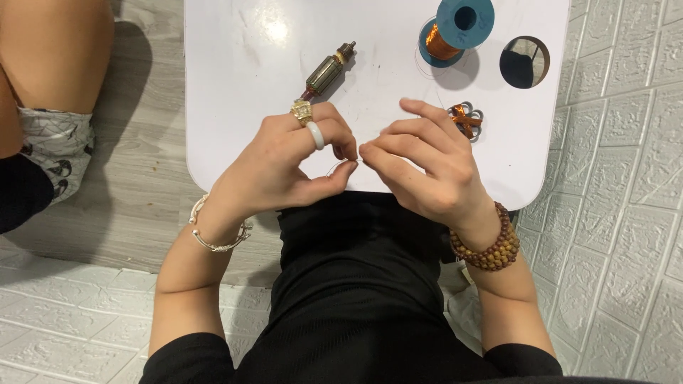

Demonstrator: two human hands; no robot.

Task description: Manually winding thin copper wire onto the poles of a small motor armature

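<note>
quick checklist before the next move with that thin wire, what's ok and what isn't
1. Thin wire pinched in both hands: ok, left hand and right hand meet fingertip to fingertip at it.
2. Wire's path back to the blue spool of copper wire: cannot tell, too fine to follow.
3. Spool steady: ok, it rests on the white table.
4. Motor armature within reach: ok, it lies just beyond the left hand.
5. Small copper-wound part clear of the hands: ok, it lies beside the right fingers, untouched.
6. Grip firmness on the wire: cannot tell.
</note>
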